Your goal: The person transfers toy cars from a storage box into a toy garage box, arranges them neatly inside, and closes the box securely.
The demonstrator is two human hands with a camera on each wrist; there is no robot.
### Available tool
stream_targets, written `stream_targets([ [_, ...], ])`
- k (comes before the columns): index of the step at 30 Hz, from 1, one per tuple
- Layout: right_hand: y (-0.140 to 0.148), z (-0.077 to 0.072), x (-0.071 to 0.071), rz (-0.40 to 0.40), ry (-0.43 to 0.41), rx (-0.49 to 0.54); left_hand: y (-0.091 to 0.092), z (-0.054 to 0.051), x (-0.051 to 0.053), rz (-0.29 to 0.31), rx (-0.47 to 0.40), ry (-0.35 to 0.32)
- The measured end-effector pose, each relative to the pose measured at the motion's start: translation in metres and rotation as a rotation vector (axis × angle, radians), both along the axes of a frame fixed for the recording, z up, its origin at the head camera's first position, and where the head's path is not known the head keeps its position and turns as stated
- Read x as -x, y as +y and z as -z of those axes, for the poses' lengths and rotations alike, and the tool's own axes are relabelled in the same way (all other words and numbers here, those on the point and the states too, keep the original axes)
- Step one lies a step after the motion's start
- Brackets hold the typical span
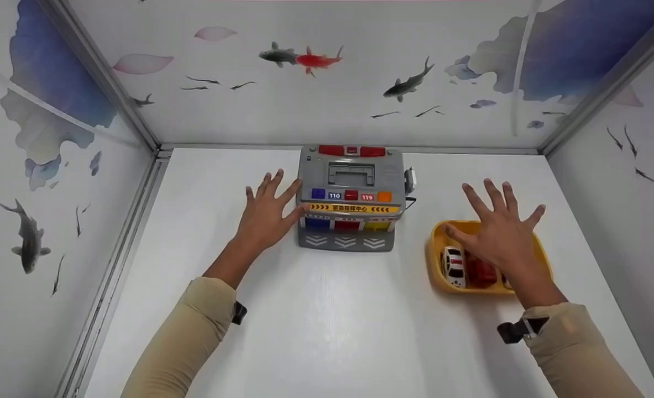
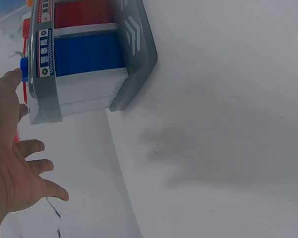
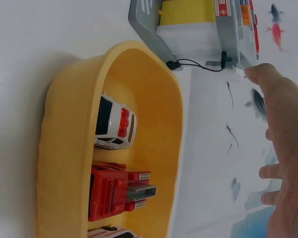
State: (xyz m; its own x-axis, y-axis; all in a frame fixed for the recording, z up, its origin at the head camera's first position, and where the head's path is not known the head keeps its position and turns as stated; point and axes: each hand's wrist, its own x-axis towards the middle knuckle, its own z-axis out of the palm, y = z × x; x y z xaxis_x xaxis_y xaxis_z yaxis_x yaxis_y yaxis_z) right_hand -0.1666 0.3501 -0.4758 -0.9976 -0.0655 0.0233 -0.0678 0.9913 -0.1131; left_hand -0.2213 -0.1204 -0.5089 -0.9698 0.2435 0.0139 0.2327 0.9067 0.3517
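A grey toy emergency station [image 1: 346, 207] stands at the back of the table, with blue, red and yellow garage doors along its front. My left hand [image 1: 268, 215] is beside its left side, fingers spread, holding nothing; whether the thumb touches the station I cannot tell. Over the yellow tray [image 1: 436, 276] my right hand [image 1: 501, 235] hovers with its fingers spread and nothing in them. Inside the tray lie a white toy police car [image 3: 114, 121], a red toy fire truck [image 3: 111, 193] and another white toy vehicle [image 3: 114, 233], partly hidden.
The white table [image 1: 304, 331] is enclosed by a back wall [image 1: 349, 110] and two side walls, printed with fish. From the station's right side a black cord [image 3: 198, 64] sticks out near a white piece [image 1: 410, 180].
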Motion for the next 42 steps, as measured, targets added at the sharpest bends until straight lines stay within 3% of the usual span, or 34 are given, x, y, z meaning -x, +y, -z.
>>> stream_targets([
  [8,-0.018,-0.003,0.003,-0.033,0.031,-0.001,0.006,0.004,0.003,0.017,-0.081,-0.001],
  [16,-0.038,-0.004,0.008,-0.093,0.092,0.099,0.009,0.006,0.005,0.011,-0.098,-0.008],
  [26,-0.061,-0.002,0.015,-0.192,0.094,0.173,0.01,0.008,0.007,0.005,-0.138,0.003],
  [42,-0.084,0.011,0.024,-0.355,0.099,0.156,0.011,0.011,0.01,0.009,-0.284,-0.078],
])
